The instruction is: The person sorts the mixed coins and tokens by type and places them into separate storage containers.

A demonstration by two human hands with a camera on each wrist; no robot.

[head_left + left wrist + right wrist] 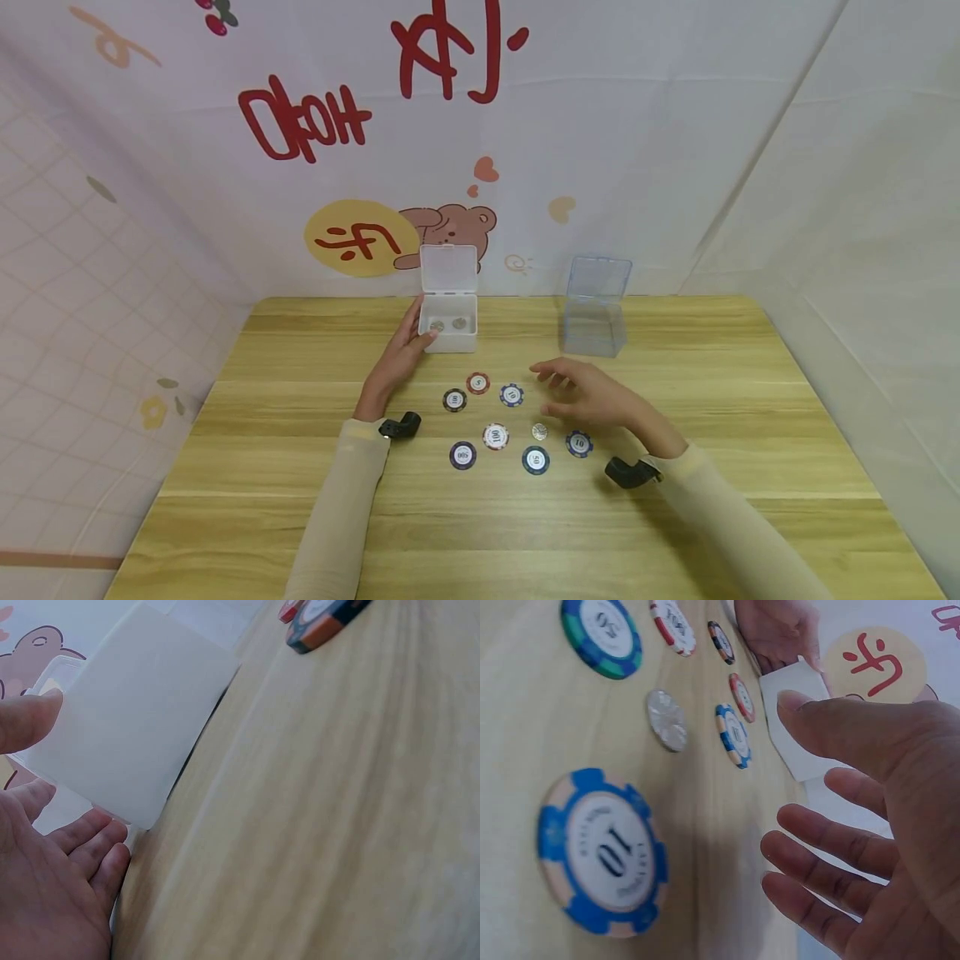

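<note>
My left hand [400,360] grips the left side of a white plastic box [452,342], its thumb at the front rim and its fingers along the side. The box stands with its lid [448,268] up, and silver coins [459,323] lie inside. My right hand [596,393] hovers over the table with spread, relaxed fingers and nothing in them. Below it are a silver coin [540,432] and a blue 10 chip [579,443]. A second blue 10 chip [512,395] lies just left of its fingertips.
Further poker chips lie around: red 5 [477,383], black 100 [454,400], red-and-white 100 [496,436], purple 500 [462,455] and green-blue 50 [536,459]. A clear bluish box [595,332] with its lid up stands at the back right, before the printed cloth [637,167].
</note>
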